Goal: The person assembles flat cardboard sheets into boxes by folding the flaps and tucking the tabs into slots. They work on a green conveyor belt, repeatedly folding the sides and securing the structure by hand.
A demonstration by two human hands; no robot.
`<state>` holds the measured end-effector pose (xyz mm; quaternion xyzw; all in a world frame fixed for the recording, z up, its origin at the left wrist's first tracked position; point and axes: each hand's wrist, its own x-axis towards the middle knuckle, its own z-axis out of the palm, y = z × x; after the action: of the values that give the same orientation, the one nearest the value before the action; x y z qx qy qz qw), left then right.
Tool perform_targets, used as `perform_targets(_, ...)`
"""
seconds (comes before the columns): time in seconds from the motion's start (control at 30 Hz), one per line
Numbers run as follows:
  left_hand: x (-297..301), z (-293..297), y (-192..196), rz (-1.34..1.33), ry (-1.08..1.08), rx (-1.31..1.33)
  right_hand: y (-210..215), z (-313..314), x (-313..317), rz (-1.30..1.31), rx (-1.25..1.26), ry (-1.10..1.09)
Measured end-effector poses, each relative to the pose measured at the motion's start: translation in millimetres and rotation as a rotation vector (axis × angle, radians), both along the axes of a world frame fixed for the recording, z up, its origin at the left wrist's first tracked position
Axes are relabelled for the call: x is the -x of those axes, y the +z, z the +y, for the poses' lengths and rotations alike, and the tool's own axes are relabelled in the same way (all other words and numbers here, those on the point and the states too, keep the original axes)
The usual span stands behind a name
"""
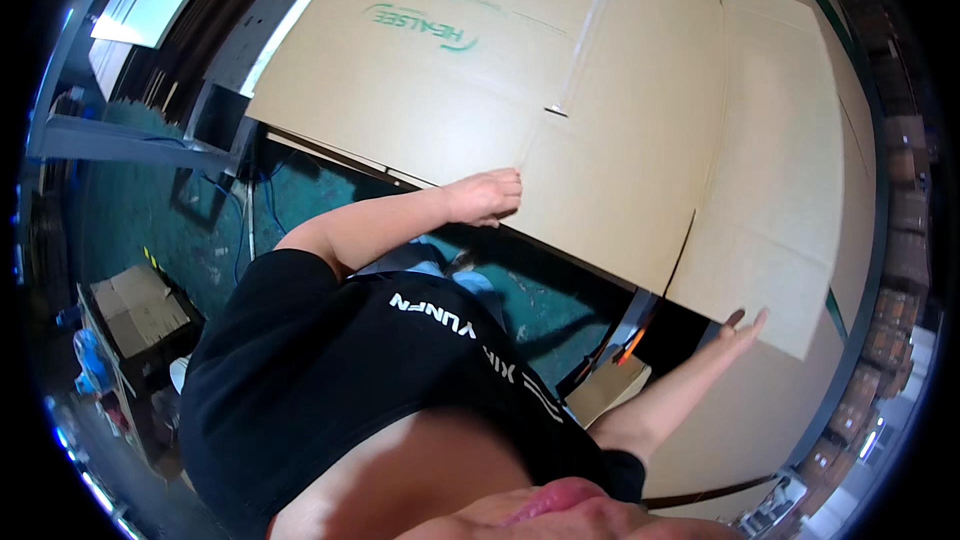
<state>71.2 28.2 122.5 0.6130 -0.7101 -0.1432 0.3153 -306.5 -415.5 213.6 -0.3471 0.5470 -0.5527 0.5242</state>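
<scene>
**Flat carton sheet held at its near edge**

While the person is leaning over it, the left hand [487,197] is curling closed on the near edge of the large flattened cardboard sheet [560,110], and the right hand [745,325] is lying open, fingers spread, against a lower flap corner. The sheet is overhanging the green floor [140,230]. With only one hand gripping, it could sag or fold along a crease. Green printing is showing at the sheet's upper left; small brown boxes [140,310] are sitting at lower left.
</scene>
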Motion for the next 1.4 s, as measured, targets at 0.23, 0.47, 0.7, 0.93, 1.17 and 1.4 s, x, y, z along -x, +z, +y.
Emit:
perform_targets(0.23, 7.8, 10.9, -13.4, -0.091, 0.027, 0.040, -65.9, -69.3, 56.7, -0.214, 0.002, 0.117)
perform_targets(0.47, 6.7, 19.7, -24.0, -0.083, 0.051, 0.081, 81.0, 156.9, -89.7, 0.248, 0.715, 0.497)
perform_targets(0.7, 9.9, 19.9, -37.2, -0.093, 0.099, 0.095, 19.2, 282.0, -203.0, 0.898, 1.348, 1.124)
perform_targets(0.93, 12.8, 23.8, -37.4, 0.030, 0.177, 0.223, -97.9, 304.9, -228.5, 1.097, 1.229, 1.389)
perform_targets(1.17, 12.1, 23.8, -31.5, 0.058, 0.233, 0.243, -84.4, 309.8, -234.8, 1.093, 1.195, 1.416)
perform_targets(1.4, -2.8, 18.6, -19.7, 0.026, 0.223, 0.135, -97.3, 305.6, -238.0, 0.923, 1.165, 1.411)
